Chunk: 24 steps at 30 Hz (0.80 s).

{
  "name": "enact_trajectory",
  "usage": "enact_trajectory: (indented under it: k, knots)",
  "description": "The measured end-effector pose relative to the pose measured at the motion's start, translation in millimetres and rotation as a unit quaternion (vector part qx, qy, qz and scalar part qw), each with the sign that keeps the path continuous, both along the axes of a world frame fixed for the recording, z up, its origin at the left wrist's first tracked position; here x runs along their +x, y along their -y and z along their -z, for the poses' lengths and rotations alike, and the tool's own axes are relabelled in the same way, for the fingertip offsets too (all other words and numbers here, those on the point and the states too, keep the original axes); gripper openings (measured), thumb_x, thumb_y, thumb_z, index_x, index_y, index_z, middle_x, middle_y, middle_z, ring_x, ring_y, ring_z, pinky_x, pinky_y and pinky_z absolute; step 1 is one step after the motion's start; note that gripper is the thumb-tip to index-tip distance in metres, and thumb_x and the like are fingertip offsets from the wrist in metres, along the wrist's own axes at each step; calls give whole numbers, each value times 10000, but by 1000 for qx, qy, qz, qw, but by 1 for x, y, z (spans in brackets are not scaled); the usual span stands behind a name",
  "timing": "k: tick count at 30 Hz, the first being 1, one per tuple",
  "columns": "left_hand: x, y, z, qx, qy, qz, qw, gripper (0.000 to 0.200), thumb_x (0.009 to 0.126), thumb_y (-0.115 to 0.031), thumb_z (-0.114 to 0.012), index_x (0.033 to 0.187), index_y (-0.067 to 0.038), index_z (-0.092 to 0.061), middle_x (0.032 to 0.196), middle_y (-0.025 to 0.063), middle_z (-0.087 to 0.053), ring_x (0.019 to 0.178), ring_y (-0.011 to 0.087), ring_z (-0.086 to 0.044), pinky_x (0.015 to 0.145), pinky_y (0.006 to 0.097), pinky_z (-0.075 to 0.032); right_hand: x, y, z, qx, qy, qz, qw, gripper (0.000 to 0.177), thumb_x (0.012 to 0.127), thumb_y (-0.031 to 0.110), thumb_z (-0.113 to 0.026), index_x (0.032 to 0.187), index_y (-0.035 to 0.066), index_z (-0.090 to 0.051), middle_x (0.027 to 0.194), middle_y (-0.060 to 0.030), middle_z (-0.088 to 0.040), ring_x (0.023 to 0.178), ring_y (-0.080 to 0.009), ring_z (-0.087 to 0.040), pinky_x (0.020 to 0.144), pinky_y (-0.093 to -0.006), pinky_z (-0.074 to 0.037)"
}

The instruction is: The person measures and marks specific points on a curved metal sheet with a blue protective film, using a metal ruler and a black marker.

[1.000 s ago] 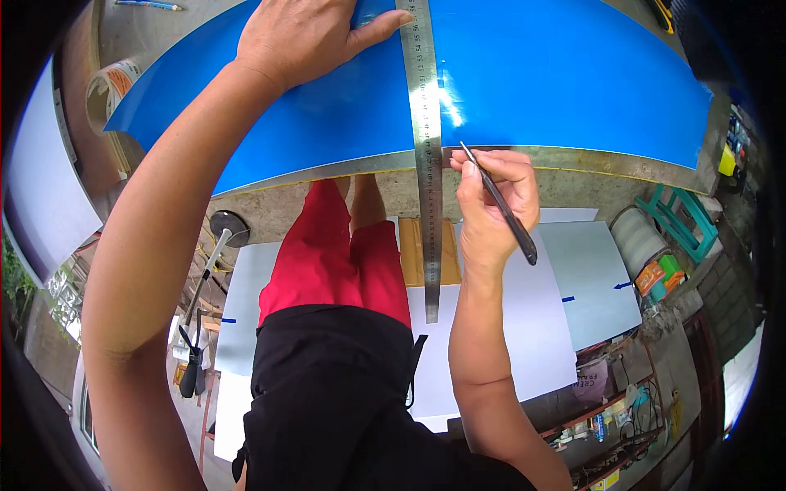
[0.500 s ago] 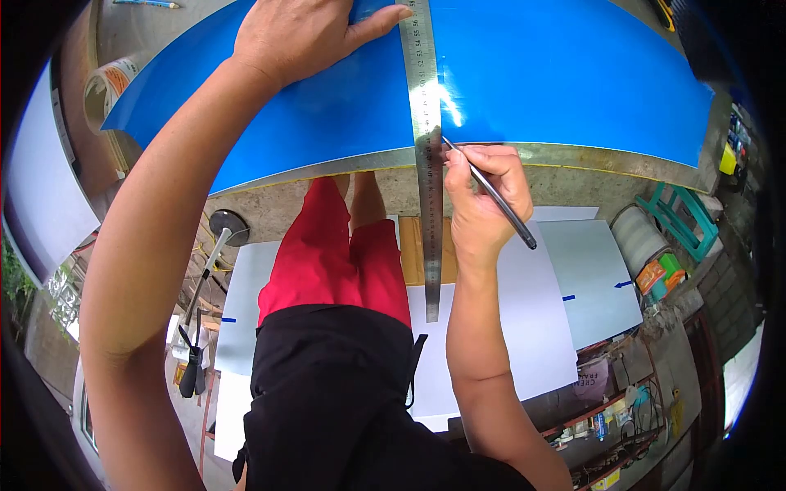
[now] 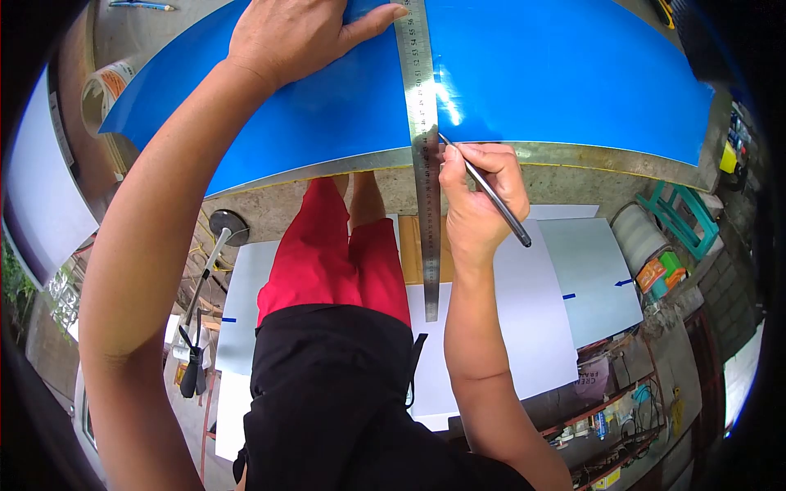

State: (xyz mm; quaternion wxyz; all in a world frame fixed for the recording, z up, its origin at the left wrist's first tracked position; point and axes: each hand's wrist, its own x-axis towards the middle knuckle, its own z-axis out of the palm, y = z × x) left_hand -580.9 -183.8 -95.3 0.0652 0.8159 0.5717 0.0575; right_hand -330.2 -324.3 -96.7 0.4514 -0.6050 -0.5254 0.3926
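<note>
A large glossy blue sheet (image 3: 557,74) lies on a table with a metal edge (image 3: 606,157). Across it runs a long steel ruler (image 3: 421,90), whose lower end sticks out past the table edge. My left hand (image 3: 295,33) rests at the top on the blue sheet, fingers partly cut off by the frame, its thumb reaching onto the ruler. My right hand (image 3: 487,192) grips a dark slender pen-like tool (image 3: 501,206), with its tip at the ruler's right side near the sheet's front edge.
At the left stands a round tub (image 3: 106,86); a blue pen (image 3: 141,5) lies at the top left. On the right are a green stool (image 3: 684,217) and shelves with small items (image 3: 610,421). White sheets (image 3: 499,327) lie below the table's front edge.
The ruler's upper part has shifted slightly left, with my left hand. My right hand and the tool have also moved slightly left and up.
</note>
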Motion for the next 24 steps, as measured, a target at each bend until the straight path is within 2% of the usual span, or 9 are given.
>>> enact_trajectory:
  k: [14, 17, 24]
  knots:
    - [1, 0, 0, -10, 2, -4, 1000, 906, 987, -537, -631, 1653, 1, -332, 1731, 202, -300, 1623, 359, -241, 1355, 489, -165, 0, -1, 0, -4, 18, 4, 1000, 232, 810, -81, -884, 939, 9, -714, 908, -99, -725, 786, -149, -715, 667, -262, -568]
    - [1, 1, 3, 19, 2, 1, 1000, 906, 985, -530, -638, 1652, 2, -334, 1732, 203, -299, 1623, 361, -241, 1355, 490, -165, -1, -1, 1, -3, 14, 4, 1000, 233, 808, -84, -884, 940, 6, -714, 906, -101, -727, 787, -150, -717, 665, -264, -569]
    - [1, 0, -1, -10, 5, -3, 1000, 902, 989, -530, -631, 1651, 5, -333, 1733, 204, -296, 1623, 364, -240, 1353, 491, -167, -3, -2, -1, -1, 11, 6, 1000, 229, 811, -102, -872, 940, 0, -713, 907, -102, -729, 792, -155, -723, 666, -265, -576]
